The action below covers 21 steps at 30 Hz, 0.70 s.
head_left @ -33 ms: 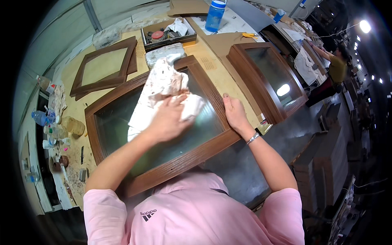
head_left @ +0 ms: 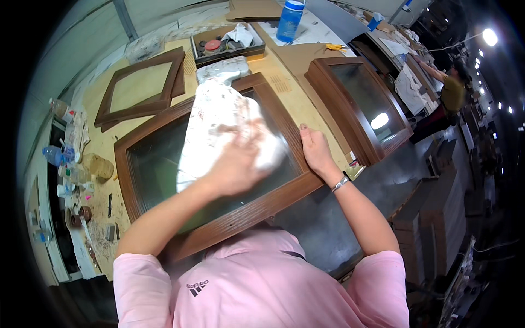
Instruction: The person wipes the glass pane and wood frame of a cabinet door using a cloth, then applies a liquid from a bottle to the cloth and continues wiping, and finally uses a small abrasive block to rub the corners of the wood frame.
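A brown wooden-framed glass panel point(head_left: 257, 210) lies on the bench edge in front of me, tilted in the view. My left hand point(head_left: 238, 164), blurred by motion, presses a crumpled white rag point(head_left: 205, 128) with brown stains against the glass. The rag's upper end spreads over the far rail of the frame. On the right, my right hand point(head_left: 319, 148) grips the frame's outer side, thumb on top and fingers hidden beneath the edge.
Another framed glass panel point(head_left: 377, 128) rests on a stack at right. Brown frames point(head_left: 174, 82) lie far left. Behind are a box of rags point(head_left: 257, 53) and a blue bottle point(head_left: 289, 24). Bottles point(head_left: 74, 174) line the left edge. A person point(head_left: 453, 90) stands far right.
My left hand has slid the rag slightly to the right across the glass. My right hand stays on the frame.
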Each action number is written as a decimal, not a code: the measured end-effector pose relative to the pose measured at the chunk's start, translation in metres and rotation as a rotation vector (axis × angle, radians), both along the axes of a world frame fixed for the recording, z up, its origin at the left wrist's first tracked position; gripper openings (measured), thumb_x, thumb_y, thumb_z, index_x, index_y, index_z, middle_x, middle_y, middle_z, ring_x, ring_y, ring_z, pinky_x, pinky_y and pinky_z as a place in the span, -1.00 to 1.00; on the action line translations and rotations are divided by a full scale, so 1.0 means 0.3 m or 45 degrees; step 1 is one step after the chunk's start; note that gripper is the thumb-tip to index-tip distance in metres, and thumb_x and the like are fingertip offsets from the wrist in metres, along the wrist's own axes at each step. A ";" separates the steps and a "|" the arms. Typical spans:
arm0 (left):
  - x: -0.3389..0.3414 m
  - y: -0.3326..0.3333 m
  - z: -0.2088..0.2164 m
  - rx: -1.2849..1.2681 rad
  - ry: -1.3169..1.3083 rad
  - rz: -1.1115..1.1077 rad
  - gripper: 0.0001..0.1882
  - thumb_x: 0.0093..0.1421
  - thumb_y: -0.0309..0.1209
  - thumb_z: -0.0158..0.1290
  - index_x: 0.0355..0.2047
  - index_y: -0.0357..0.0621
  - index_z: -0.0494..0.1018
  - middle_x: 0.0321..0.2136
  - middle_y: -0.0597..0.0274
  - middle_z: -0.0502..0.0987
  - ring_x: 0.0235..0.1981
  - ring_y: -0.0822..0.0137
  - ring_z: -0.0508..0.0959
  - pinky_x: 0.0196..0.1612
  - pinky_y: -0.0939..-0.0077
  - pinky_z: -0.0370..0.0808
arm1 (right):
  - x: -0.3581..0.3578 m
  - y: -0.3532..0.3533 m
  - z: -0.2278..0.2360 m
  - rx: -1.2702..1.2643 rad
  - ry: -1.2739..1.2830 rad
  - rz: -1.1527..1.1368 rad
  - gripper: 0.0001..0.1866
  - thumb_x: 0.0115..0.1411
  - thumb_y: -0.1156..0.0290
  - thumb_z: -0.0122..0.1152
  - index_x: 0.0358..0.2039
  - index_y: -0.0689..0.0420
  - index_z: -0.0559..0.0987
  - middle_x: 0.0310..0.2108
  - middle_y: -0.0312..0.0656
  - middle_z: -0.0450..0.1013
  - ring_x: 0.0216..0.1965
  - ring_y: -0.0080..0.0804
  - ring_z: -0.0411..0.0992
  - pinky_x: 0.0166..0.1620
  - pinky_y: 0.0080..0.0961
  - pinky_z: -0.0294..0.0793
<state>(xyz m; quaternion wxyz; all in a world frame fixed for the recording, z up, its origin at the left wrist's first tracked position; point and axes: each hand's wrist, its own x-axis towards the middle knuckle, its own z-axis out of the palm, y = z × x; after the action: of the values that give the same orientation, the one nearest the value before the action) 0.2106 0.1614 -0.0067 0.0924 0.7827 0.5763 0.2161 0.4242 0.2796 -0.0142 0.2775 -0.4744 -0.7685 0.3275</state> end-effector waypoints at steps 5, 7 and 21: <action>-0.005 -0.206 0.102 -0.200 -0.009 -0.469 -0.55 0.09 -0.31 0.16 -0.01 -0.21 0.49 0.30 0.26 0.31 0.35 0.21 0.23 0.38 -0.07 0.04 | -0.001 0.001 -0.017 0.091 -0.086 0.029 -0.56 0.35 0.23 -0.07 -0.49 0.38 0.46 -0.53 0.21 0.34 -0.42 0.07 0.36 -0.33 -0.12 0.34; -0.140 -0.296 0.115 -0.308 0.027 -0.421 -0.54 0.02 -0.44 0.18 0.00 -0.06 0.53 0.29 0.38 0.32 0.36 0.25 0.21 0.37 -0.06 0.03 | 0.013 0.001 -0.027 0.193 -0.186 0.000 -0.63 0.33 0.33 -0.01 -0.53 0.38 0.37 -0.68 0.05 0.16 -0.59 -0.39 0.21 -0.43 -0.26 0.24; -0.165 -0.448 0.099 -0.227 -0.057 -0.285 -0.50 -0.05 -0.47 0.15 -0.01 -0.14 0.49 0.27 0.32 0.35 0.29 0.15 0.32 0.34 -0.16 0.06 | 0.040 0.036 -0.048 0.100 -0.244 0.024 -0.63 0.31 0.28 -0.05 -0.47 0.35 0.47 -0.48 0.29 0.39 -0.38 0.24 0.44 -0.34 -0.06 0.34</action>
<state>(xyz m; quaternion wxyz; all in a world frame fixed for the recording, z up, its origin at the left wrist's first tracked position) 0.1612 0.0271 0.0228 0.1980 0.8256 0.5003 0.1698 0.4360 0.2902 -0.0286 0.2182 -0.4850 -0.8082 0.2529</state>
